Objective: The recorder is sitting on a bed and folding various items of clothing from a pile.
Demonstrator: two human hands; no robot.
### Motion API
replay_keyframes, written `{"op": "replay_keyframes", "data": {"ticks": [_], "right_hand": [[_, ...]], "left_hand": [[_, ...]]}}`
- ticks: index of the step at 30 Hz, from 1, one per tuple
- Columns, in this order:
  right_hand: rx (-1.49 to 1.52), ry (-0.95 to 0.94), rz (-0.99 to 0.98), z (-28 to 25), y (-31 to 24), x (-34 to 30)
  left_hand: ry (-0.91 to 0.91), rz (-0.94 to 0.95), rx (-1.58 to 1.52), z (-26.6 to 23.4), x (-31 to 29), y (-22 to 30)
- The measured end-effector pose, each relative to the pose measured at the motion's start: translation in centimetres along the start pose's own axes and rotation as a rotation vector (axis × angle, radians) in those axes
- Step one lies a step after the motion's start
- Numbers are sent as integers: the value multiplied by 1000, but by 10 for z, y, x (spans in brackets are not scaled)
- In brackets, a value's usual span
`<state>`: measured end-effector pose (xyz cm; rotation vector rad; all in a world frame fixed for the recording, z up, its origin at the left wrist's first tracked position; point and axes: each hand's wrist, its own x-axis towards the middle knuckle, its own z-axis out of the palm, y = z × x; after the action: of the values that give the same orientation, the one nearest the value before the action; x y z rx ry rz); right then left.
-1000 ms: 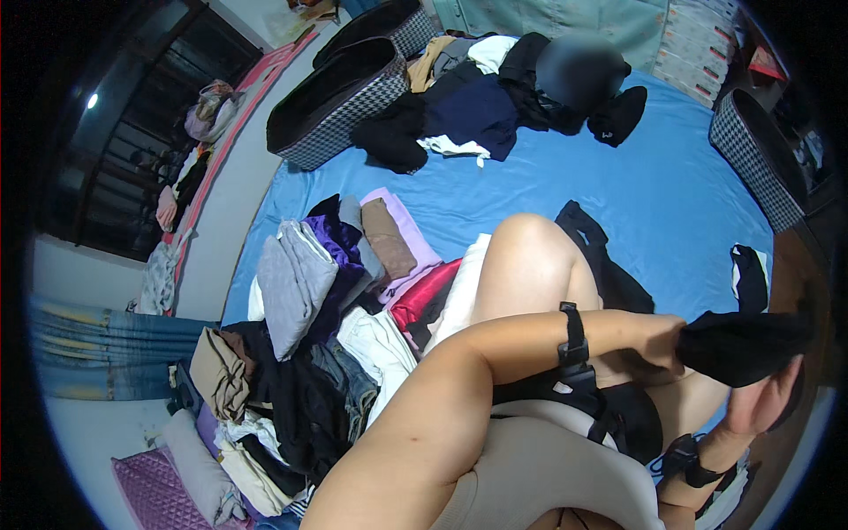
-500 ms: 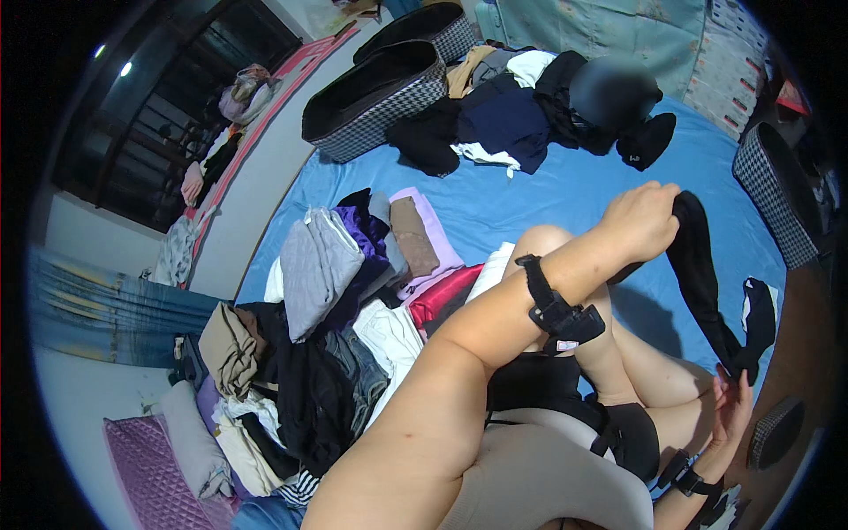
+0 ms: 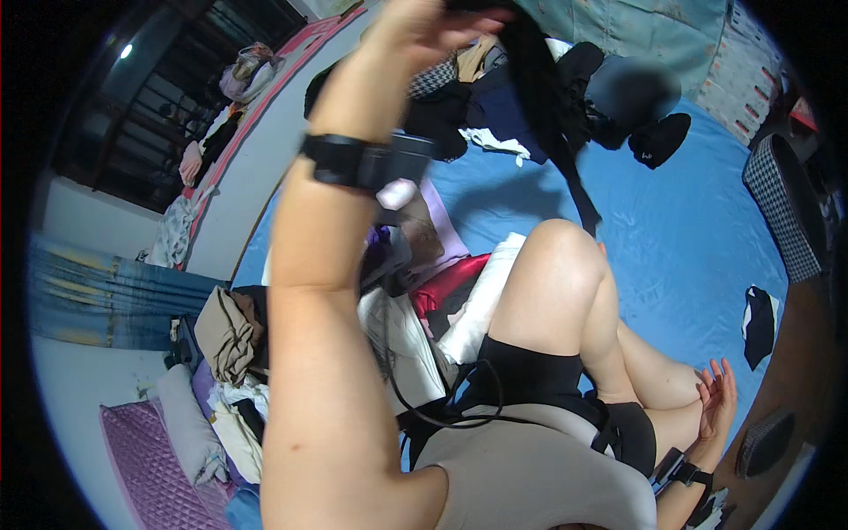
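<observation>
My left hand is raised at the top edge, smeared by motion and partly cut off. It grips a long, narrow black garment that looks like tights. The garment hangs slanting down over the blue sheet, its lower end near my raised knee. Low on the right, my right hand is open beside my bent leg, fingers stretched out and holding nothing. Beyond it, a small black-and-white cloth piece lies near the bed's right edge.
Folded clothes lie left of my knee, including a red garment and white cloth. Dark clothes and a black cap lie at the far side. A checked storage basket stands at right. My left arm hides part of the pile.
My left hand has swung up and left, carrying the black garment with it. The garment's lower end has left my right hand, which stays near the same spot with its fingers spread.
</observation>
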<state>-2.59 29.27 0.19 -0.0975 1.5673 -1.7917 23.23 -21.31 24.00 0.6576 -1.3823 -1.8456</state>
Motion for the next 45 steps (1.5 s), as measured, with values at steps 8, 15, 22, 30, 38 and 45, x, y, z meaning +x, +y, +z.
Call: {"op": "replay_keyframes", "data": {"ticks": [8,15,22,30,38,45], "right_hand": [[24,-21,-14,5,-2,4],[-34,-5,83,3,-4,13],[-94,31,79,22,-12,8],[-113,12,85,23,-14,3],[68,122,74,24,-15,9],[722,10,-37,-4,7,57]], "left_hand": [[651,336,276,-179,-48,118],[998,251,124,-333,-106,114],[928,-133,154,-403,-151,-1],[866,-21,189,-382,-144,3],[473,60,374,-231,-68,8],[-156,-86,-89,-39,-3,-57]]}}
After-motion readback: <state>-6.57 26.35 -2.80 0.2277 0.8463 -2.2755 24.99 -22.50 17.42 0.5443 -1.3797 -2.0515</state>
